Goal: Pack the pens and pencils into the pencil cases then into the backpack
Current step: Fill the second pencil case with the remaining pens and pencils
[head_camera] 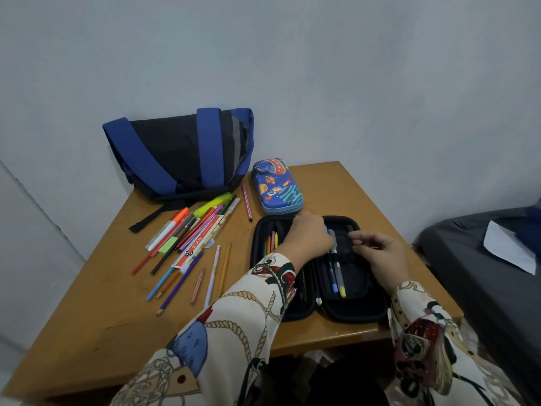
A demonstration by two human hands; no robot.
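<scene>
A black pencil case (355,315) lies open flat at the table's front right. Its left half holds several coloured pencils (272,241). Its right half holds a blue pen (331,273) and a grey pen with a yellow end (339,276). My left hand (310,240) reaches over the case's middle, fingers curled down round the top of the blue pen. My right hand (380,254) pinches the case's black elastic band (348,236) beside those pens. A shut blue patterned pencil case (276,187) lies behind. The blue and black backpack (181,153) stands at the back left.
Several loose pens, pencils and highlighters (190,238) lie scattered left of the black case on the wooden table (102,332), with a pink pen (246,202) beside the blue case. A dark bed with white paper (509,247) stands at the right. Walls close behind.
</scene>
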